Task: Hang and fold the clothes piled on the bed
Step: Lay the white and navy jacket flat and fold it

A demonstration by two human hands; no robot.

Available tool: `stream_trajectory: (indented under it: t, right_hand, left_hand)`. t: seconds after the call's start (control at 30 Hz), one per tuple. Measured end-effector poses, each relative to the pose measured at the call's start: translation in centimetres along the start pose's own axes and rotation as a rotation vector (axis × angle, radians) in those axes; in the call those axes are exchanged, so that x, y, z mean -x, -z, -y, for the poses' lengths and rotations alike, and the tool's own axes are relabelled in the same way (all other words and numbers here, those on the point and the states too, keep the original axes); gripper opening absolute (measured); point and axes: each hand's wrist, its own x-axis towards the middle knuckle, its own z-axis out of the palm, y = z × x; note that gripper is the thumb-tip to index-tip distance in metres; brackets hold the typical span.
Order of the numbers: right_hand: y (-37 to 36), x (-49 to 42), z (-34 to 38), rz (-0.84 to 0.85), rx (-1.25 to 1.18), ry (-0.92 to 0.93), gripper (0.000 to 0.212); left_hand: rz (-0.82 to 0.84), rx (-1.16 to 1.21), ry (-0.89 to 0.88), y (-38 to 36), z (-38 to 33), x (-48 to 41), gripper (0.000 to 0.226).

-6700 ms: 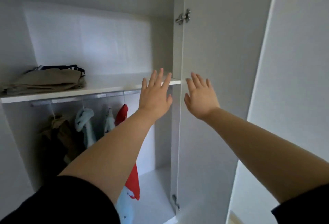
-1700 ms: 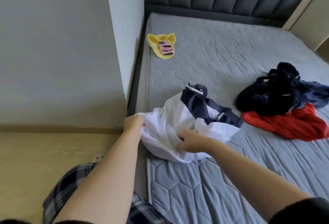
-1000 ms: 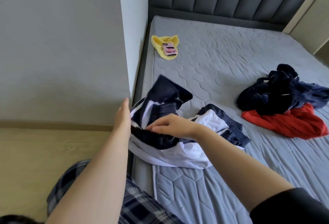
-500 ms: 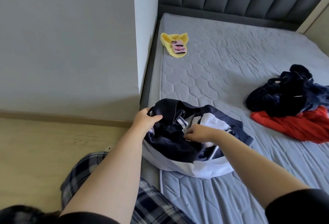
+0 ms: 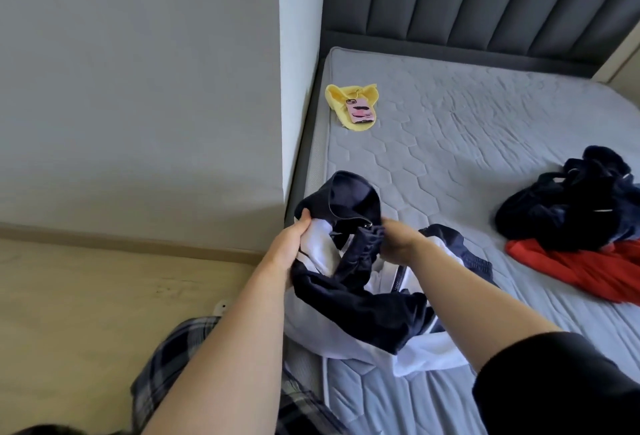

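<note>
left hand (image 5: pixel 289 244) + right hand (image 5: pixel 398 240) grip jacket (image 5: pixel 363 306) | jacket overhangs mattress (image 5: pixel 450 144) edge beside wall (image 5: pixel 138 88)

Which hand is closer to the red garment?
Right. The right hand grips the navy-and-white jacket, with the red garment off to its right; the left hand grips the jacket farther left, at the mattress edge.

navy-white jacket (image 5: pixel 360 296) — grey mattress (image 5: pixel 485 144)
</note>
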Motion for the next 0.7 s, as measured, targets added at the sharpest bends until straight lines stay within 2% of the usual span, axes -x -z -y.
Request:
stream_trajectory:
  t: [0.1,0.2,0.27,0.37,0.47,0.5,0.6,0.7]
  right_hand:
    - [-0.1,-0.4,-0.1,0.084,-0.161,-0.012,0.019]
    - [-0.5,-1.2,-0.1,0.133,-0.153,-0.03,0.046]
    - [-1.4,-1.3,0.2,0.168,-0.101,-0.047,0.04]
    - [-3.0,-1.4,0.9,0.084,-0.013,0.004,0.013]
    - [-4.6,-1.1,2.5,-0.057,0.044,0.097,0.006]
    - [-5.4,-0.7,3.4,-0.073,0.066,0.128,0.005]
    - [-8.4,1.0,7.0,-0.098,0.12,0.271,0.012]
    - [-12.2,3.8,11.6,-0.059,0.131,0.433,0.005]
  left_hand:
    - [-0.078,-0.119,0.019,0.4,-0.2,-0.5,0.071]
    - [-0.104,-0.166,0.013,0.3,-0.3,-0.7,0.076]
    - [-0.14,-0.17,-0.037,0.1,-0.4,-0.8,0.077]
    - [-0.16,-0.158,-0.102,-0.2,-1.3,-0.5,0.064]
    - [-0.224,-0.192,-0.237,0.2,-3.0,0.8,0.027]
    - [-0.249,-0.208,-0.283,0.4,-3.9,1.4,0.021]
    - [-0.3,-0.22,-0.377,1.4,-7.9,4.0,0.025]
    - [-0.312,-0.169,-0.463,2.4,-13.4,7.4,0.029]
